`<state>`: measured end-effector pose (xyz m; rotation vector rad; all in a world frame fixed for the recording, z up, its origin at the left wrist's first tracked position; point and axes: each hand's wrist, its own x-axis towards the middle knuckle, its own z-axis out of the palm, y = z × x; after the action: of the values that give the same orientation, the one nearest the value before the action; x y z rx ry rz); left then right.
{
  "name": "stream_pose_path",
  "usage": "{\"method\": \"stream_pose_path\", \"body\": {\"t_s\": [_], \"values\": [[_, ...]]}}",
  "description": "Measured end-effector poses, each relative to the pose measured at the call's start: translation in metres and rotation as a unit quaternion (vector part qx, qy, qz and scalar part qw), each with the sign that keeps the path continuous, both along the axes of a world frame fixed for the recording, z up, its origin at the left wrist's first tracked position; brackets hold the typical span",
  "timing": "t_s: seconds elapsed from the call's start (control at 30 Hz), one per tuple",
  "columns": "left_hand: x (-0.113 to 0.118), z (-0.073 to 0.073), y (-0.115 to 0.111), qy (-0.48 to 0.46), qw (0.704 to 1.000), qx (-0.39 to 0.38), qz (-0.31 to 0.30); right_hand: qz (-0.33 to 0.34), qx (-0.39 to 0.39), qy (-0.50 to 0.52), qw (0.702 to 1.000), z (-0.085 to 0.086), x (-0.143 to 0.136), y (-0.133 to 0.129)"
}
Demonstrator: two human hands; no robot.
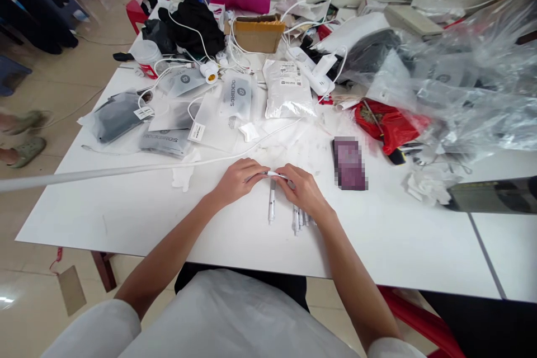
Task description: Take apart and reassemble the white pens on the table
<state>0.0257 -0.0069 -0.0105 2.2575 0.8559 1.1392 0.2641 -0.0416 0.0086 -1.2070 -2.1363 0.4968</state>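
Between my two hands a slim white pen [273, 174] is held crosswise above the white table [176, 224]. My left hand [240, 179] is closed, its fingertips pinching one end of the pen. The other end lies in the closed fingers of my right hand [302, 189]. Another white pen [272, 204] rests on the table just below the held one, pointing toward me. Several more white pens [298, 219] lie bunched beneath my right wrist, partly covered by it.
Plastic-wrapped packets [165, 141], a white parcel [289, 89] and tangled white cables crowd the table's back. A blurred purple object [350, 164] lies to the right, near a red bag [390, 126]. Clear plastic [474, 89] heaps at the far right. A white cable [113, 172] crosses at left.
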Motion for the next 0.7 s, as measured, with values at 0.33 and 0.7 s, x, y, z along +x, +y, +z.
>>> {"method": "stream_pose_path", "body": {"t_s": [0.33, 0.7], "values": [[0.001, 0.0, 0.0, 0.002, 1.0, -0.005, 0.007, -0.001, 0.037, -0.032, 0.999, -0.006, 0.001, 0.002], [-0.005, 0.018, 0.002, -0.097, 0.969, -0.217, 0.071, -0.051, 0.069, -0.05, 0.995, -0.006, 0.005, 0.005]]}}
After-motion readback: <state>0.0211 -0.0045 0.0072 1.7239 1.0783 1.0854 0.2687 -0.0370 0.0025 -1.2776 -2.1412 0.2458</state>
